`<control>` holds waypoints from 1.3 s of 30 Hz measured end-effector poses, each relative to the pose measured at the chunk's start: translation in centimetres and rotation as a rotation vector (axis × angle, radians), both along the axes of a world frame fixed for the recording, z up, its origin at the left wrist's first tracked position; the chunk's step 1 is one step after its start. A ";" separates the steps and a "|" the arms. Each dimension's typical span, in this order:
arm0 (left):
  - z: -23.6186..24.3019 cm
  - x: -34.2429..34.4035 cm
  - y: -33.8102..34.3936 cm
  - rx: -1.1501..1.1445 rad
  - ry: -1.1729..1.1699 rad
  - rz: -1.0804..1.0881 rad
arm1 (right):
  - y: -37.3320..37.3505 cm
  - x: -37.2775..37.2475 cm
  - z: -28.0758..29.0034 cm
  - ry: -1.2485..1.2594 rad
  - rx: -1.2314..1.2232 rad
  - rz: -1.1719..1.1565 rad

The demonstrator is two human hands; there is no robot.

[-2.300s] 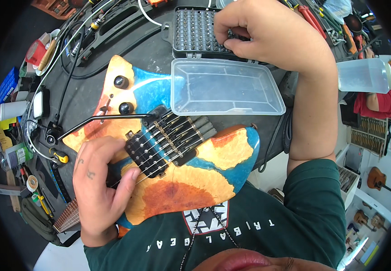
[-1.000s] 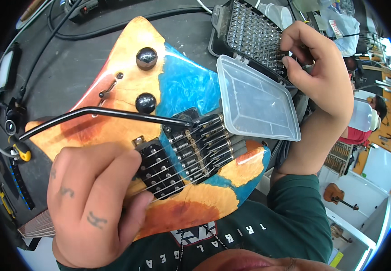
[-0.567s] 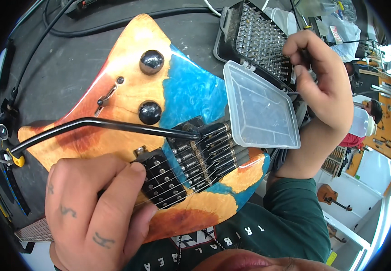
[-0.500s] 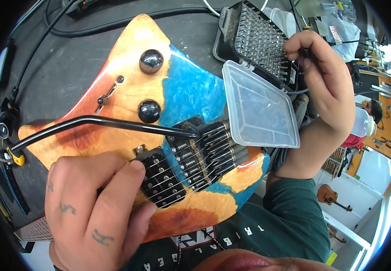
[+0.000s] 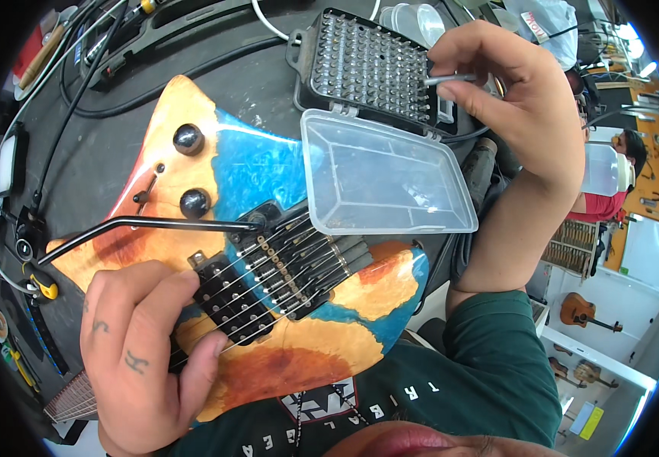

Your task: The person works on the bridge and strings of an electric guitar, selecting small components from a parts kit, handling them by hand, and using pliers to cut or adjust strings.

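An electric guitar of wood and glossy blue resin lies before me, with a black tremolo arm over its body. My left hand is curled over the strings beside the black pickup, thumb and fingers straddling them and steadying the guitar. Between the thumb and fingers of my right hand is a slim metal screwdriver bit. It is held at the right edge of a black bit case filled with rows of bits. The case's clear lid hangs open over the guitar's edge.
Cables run across the dark bench at the back. A yellow-black tool lies at the left, and clear plastic tubs sit behind the case. Further right are another person in red and an acoustic guitar on the wall.
My right hand has turned and now shows a bit between its fingertips, beside the case. The guitar and case appear further left in view. The left hand's thumb and fingers have spread slightly.
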State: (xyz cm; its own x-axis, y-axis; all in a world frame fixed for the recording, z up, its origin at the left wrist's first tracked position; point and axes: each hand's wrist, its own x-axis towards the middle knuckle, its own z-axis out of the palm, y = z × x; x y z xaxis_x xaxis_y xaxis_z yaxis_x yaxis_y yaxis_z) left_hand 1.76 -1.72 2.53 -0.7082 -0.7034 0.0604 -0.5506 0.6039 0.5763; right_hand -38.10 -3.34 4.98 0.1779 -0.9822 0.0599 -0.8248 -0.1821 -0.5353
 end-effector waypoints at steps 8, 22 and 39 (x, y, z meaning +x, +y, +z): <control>-0.3 0.2 -0.2 0.015 0.016 -0.007 | -0.2 2.8 0.0 0.136 -0.033 0.141; -0.2 0.2 -0.3 0.019 0.025 -0.022 | 0.1 3.4 -1.0 0.341 -0.192 0.180; -0.2 0.2 -0.3 0.010 0.025 -0.027 | -0.3 4.3 -0.4 0.243 -0.142 0.117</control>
